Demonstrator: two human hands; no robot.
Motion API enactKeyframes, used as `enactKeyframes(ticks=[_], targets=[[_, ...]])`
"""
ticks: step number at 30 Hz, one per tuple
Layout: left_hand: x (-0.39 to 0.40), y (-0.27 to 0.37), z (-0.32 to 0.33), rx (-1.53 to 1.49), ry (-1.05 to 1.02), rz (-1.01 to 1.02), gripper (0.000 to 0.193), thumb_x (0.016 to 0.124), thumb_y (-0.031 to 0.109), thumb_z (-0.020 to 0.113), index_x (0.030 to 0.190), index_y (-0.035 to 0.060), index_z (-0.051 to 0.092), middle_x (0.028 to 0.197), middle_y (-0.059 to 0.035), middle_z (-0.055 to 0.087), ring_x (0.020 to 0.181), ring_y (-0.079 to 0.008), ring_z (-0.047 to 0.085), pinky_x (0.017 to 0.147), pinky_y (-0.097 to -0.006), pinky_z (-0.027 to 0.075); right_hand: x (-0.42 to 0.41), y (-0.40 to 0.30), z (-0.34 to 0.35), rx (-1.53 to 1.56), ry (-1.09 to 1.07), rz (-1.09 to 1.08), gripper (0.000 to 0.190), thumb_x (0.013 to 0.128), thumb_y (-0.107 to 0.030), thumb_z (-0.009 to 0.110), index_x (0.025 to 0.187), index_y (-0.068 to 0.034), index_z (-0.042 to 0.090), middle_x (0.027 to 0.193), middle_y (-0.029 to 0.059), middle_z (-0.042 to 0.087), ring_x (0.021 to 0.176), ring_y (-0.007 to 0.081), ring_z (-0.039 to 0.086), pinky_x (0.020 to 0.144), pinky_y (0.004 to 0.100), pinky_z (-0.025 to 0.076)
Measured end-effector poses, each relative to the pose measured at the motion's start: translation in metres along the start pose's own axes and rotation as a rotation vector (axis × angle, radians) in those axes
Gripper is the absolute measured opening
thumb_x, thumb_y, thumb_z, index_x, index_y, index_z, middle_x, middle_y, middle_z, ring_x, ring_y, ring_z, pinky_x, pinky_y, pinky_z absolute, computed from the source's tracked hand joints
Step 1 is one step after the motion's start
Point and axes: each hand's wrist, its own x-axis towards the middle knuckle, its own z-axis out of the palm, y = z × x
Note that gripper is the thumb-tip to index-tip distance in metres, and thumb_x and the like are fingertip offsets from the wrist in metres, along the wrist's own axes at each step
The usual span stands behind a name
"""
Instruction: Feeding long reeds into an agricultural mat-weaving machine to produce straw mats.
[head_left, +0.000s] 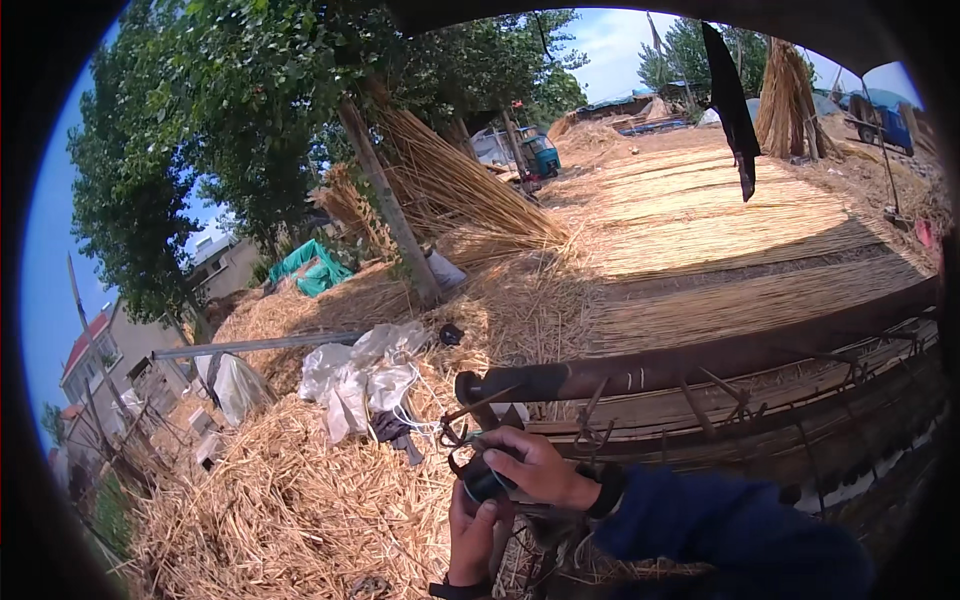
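Note:
Both of my hands are together at the lower middle, around a dark spool-like object with thin cord or wire wound on it. My left hand grips it from below, thumb up against its side. My right hand comes in from the right, its thumb and fingers closed at the object's upper part. The fingertips behind it are partly hidden. Close beyond the hands is the capped end of a long dark metal pipe, with thin rods and twisted wire below it. Long reed stalks lie beneath the pipe.
Loose straw covers the ground at the left, with crumpled white plastic sheeting on it. A metal bar crosses behind. Rows of reed stalks are spread beyond the pipe. A leaning reed bundle stands by a tree trunk.

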Motion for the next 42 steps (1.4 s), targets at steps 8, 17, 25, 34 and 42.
enactKeyframes(ticks=[8, 17, 25, 34, 42], targets=[[-0.043, -0.077, -0.033, 0.327, 0.199, -0.252, 0.021, 0.085, 0.011, 0.054, 0.103, 0.0011, 0.051, 0.074, -0.0035, 0.056, 0.060, -0.0085, 0.051, 0.054, -0.0218, 0.042, -0.053, 0.117, -0.057, -0.148, 0.533, 0.170, 0.026, 0.085, -0.015, 0.055, 0.108, -0.003, 0.049, 0.097, 0.0071, 0.055, 0.093, 0.0137, 0.051, 0.079, 0.0286, 0.042], [-0.134, -0.149, -0.040, 0.141, 0.503, -0.591, 0.017, 0.085, 0.017, 0.057, 0.097, 0.0049, 0.059, 0.071, 0.0042, 0.053, 0.058, -0.0036, 0.043, 0.049, -0.0189, 0.034, -0.095, 0.278, -0.196, -0.369, 0.727, 0.664, 0.036, 0.075, -0.027, 0.065, 0.089, 0.005, 0.056, 0.085, 0.0148, 0.061, 0.072, 0.0284, 0.058, 0.059, 0.0378, 0.043], [-0.173, -0.155, -0.049, 0.114, 0.743, -0.610, 0.006, 0.086, 0.014, 0.055, 0.087, 0.0080, 0.058, 0.063, 0.0036, 0.046, 0.053, -0.0053, 0.039, 0.046, -0.0205, 0.032, -0.076, 0.246, -0.119, -0.043, 0.528, 1.070, 0.011, 0.082, -0.012, 0.055, 0.080, -0.004, 0.062, 0.076, 0.0078, 0.061, 0.061, 0.0211, 0.058, 0.050, 0.0355, 0.044], [-0.181, -0.117, -0.020, 0.109, 0.932, -0.334, 0.009, 0.086, 0.009, 0.049, 0.080, 0.0043, 0.053, 0.059, 0.0033, 0.042, 0.044, -0.0040, 0.035, 0.040, -0.0184, 0.029, -0.121, 0.037, -0.090, -0.252, -0.151, 0.629, 0.019, 0.081, -0.016, 0.058, 0.081, 0.002, 0.064, 0.073, 0.0048, 0.063, 0.065, 0.0121, 0.057, 0.063, 0.0237, 0.046], [-0.135, -0.101, 0.063, 0.527, 0.509, -0.155, 0.024, 0.080, 0.017, 0.060, 0.098, 0.0033, 0.051, 0.073, -0.0003, 0.049, 0.065, -0.0093, 0.046, 0.061, -0.0220, 0.040, -0.191, 0.004, -0.069, 1.024, -0.150, 0.795, 0.020, 0.091, -0.021, 0.047, 0.090, -0.002, 0.053, 0.101, 0.0068, 0.057, 0.095, 0.0113, 0.053, 0.082, 0.0256, 0.043]])
